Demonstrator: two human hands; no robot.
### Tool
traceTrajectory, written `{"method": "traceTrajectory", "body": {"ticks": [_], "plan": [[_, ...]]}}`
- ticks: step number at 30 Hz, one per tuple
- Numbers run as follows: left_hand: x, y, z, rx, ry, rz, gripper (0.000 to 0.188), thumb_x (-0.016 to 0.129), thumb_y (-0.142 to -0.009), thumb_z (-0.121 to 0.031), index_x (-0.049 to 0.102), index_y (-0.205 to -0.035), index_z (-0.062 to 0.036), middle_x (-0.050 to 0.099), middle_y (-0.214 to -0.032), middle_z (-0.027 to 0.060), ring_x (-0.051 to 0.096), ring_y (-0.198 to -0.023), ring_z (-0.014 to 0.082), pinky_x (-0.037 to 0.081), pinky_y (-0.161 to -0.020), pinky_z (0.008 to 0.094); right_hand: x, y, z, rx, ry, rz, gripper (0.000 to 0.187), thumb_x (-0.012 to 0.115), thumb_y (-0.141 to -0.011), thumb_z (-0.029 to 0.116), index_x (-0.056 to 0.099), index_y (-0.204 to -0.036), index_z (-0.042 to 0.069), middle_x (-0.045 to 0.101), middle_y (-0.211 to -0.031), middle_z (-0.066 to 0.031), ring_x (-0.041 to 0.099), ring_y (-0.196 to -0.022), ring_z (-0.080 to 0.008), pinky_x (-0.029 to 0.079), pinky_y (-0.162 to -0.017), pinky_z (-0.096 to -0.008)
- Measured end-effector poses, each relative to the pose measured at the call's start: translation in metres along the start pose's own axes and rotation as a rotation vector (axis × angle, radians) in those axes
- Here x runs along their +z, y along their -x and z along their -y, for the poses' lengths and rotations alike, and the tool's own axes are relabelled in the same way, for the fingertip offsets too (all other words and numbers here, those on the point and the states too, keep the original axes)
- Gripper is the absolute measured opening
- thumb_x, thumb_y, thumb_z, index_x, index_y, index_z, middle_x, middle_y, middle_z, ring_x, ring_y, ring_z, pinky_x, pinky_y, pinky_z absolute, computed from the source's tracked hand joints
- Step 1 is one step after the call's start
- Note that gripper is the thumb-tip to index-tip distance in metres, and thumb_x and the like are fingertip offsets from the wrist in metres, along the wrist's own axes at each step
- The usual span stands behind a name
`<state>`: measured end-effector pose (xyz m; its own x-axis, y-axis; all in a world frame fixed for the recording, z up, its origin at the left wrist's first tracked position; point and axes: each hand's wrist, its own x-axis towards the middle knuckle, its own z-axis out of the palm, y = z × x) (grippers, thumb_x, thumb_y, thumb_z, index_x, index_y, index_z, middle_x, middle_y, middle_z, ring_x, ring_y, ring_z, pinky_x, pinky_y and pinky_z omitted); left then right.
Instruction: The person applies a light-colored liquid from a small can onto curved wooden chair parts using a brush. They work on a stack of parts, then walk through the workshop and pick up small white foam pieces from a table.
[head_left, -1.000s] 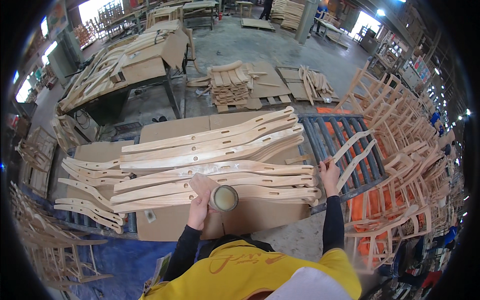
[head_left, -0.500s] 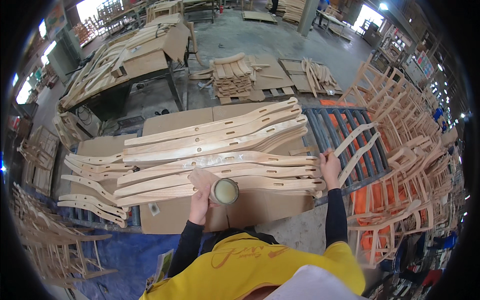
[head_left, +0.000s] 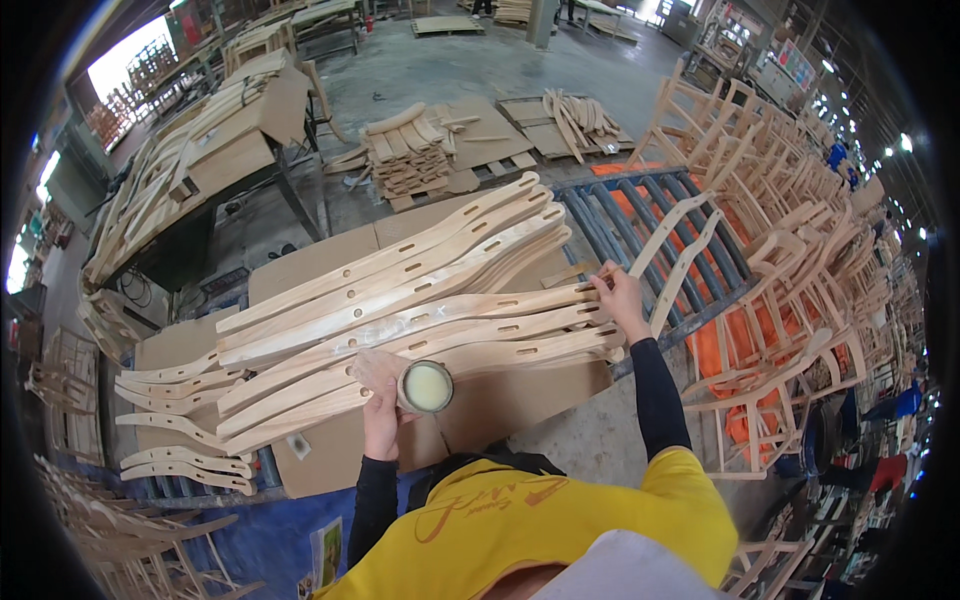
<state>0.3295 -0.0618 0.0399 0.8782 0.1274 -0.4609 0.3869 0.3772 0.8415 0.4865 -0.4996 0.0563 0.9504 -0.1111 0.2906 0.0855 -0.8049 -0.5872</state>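
Observation:
My left hand [head_left: 381, 418] is wrapped round a jar [head_left: 428, 387] of pale, cream-coloured liquid. A crumpled, pinkish, see-through sheet [head_left: 377, 369] sticks up beside the jar at that hand. Under and beyond it lie long, curved wooden chair parts [head_left: 470, 312] with oval slots and round holes, side by side in two stacked groups. My right hand [head_left: 622, 298] is at the right-hand end of the nearer group, fingers pinched together at the tip of one part. Whether they hold anything small is hidden. Pale chalk-like marks show on that part.
Cardboard [head_left: 500, 405] lies under the parts on a roller conveyor [head_left: 575, 205]. Shorter curved pieces [head_left: 180, 430] lie at the left. Two slim curved pieces [head_left: 672, 285] rest on the right rollers. Wooden chair frames [head_left: 780, 240] crowd the right. A loaded workbench [head_left: 200, 170] stands far left.
The view has turned, so the parts now slant more steeply up to the right. My right hand has moved from beside the nearer group's end onto a part's tip. The left still holds the jar.

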Motion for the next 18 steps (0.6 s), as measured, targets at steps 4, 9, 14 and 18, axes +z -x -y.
{"method": "traceTrajectory", "body": {"ticks": [4, 9, 14, 18], "plan": [[-0.001, -0.003, 0.003, -0.01, -0.007, 0.018, 0.037, 0.05, -0.098, -0.036, 0.058, -0.112, -0.002, 0.066, -0.099, 0.0071, 0.067, -0.075, 0.0152, 0.057, -0.06, 0.0276, -0.008, 0.0, -0.005, -0.015, 0.168, -0.136, 0.017, 0.064, -0.086, 0.022, 0.055, -0.087, 0.007, 0.064, -0.07, -0.0112, 0.064, -0.066, -0.0302, 0.048, -0.06, -0.0392], [0.005, 0.001, 0.002, -0.026, -0.026, -0.02, 0.038, 0.049, -0.098, -0.036, 0.06, -0.11, -0.0018, 0.067, -0.096, 0.0071, 0.067, -0.074, 0.0145, 0.057, -0.061, 0.0277, -0.001, 0.006, 0.001, -0.056, 0.1, -0.061, 0.017, 0.064, -0.087, 0.022, 0.055, -0.087, 0.008, 0.063, -0.07, -0.0108, 0.063, -0.064, -0.0305, 0.047, -0.059, -0.0392], [0.006, 0.0, 0.004, 0.002, -0.026, -0.022, 0.041, 0.049, -0.098, -0.036, 0.061, -0.108, 0.001, 0.067, -0.091, 0.0086, 0.067, -0.074, 0.0146, 0.058, -0.063, 0.0282, -0.005, -0.003, 0.003, 0.011, 0.101, -0.062, 0.018, 0.063, -0.087, 0.022, 0.053, -0.085, 0.008, 0.062, -0.068, -0.0102, 0.062, -0.065, -0.0316, 0.047, -0.059, -0.0398], [0.008, -0.001, 0.001, 0.0, -0.041, -0.013, 0.041, 0.049, -0.098, -0.036, 0.061, -0.109, 0.0015, 0.067, -0.092, 0.0091, 0.067, -0.076, 0.0158, 0.058, -0.063, 0.0287, -0.011, -0.002, -0.008, -0.039, 0.186, -0.13, 0.019, 0.065, -0.085, 0.023, 0.053, -0.084, 0.009, 0.061, -0.067, -0.0106, 0.062, -0.067, -0.0328, 0.046, -0.059, -0.041]]}}
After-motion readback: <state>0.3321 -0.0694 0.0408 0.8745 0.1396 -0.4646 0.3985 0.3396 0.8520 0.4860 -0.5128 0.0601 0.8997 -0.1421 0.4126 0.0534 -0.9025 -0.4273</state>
